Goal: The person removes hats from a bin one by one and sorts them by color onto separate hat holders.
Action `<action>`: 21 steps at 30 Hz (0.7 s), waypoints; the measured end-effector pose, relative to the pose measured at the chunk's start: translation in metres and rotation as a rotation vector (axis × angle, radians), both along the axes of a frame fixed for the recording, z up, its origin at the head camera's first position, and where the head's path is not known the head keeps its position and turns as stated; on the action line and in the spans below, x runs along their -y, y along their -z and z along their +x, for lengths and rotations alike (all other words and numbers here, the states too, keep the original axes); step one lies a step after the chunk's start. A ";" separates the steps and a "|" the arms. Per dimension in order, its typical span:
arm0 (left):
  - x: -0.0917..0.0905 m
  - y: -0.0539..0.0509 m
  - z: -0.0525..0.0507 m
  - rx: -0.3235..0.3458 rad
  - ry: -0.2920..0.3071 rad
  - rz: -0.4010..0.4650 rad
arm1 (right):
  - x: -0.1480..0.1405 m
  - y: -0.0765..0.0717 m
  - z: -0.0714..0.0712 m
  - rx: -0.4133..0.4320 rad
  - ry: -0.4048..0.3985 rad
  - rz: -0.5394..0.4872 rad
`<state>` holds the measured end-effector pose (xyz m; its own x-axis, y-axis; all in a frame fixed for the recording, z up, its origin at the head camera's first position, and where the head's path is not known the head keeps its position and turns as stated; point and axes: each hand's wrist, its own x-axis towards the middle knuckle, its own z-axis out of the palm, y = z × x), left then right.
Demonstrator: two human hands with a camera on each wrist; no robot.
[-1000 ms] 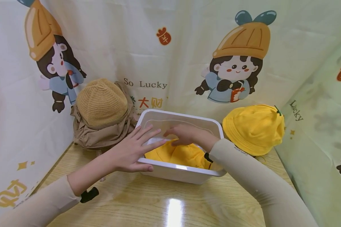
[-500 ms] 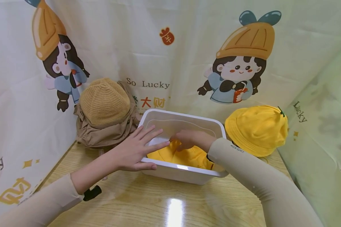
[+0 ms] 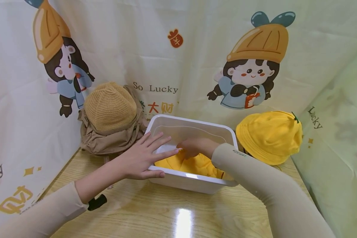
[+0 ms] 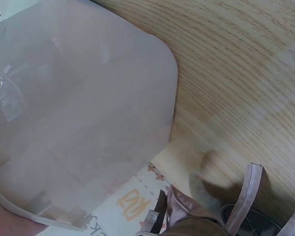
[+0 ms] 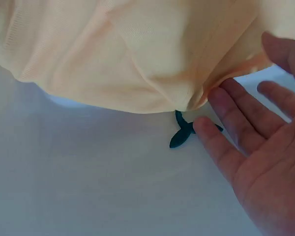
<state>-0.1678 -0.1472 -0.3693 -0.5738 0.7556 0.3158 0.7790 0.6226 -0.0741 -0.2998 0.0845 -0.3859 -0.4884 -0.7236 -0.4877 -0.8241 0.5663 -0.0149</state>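
Observation:
A yellow bucket hat (image 3: 200,164) lies in the white plastic bin (image 3: 193,177), with a dark green sprout tip (image 5: 182,133) on its crown in the right wrist view. My right hand (image 3: 196,146) reaches down into the bin. Its fingers are fairly straight, and the fingertips touch the hat's edge beside the sprout. My left hand (image 3: 141,158) lies over the bin's left rim with fingers spread and thumb along the front edge. In the left wrist view only a bit of that hand (image 4: 12,221) shows at the rim.
Left of the bin, a tan knitted hat (image 3: 110,107) sits on a brown cloth hat or bag (image 3: 110,143). Another yellow bucket hat (image 3: 269,137) stands to the right. A printed curtain (image 3: 193,66) encloses the wooden table (image 3: 148,211).
My right hand has gone lower into the bin, onto the yellow hat. The left hand keeps its place at the rim. The head view has shifted slightly.

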 end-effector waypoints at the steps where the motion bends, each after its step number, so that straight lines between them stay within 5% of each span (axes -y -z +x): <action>1: 0.000 0.000 0.000 -0.001 0.001 0.003 | 0.001 0.001 0.000 -0.016 0.006 0.008; 9: -0.001 0.004 0.001 -0.005 0.005 0.018 | 0.006 -0.003 0.004 -0.113 0.012 0.026; 21: 0.001 0.004 -0.001 -0.006 0.002 0.020 | -0.004 -0.028 0.011 -0.142 0.033 -0.013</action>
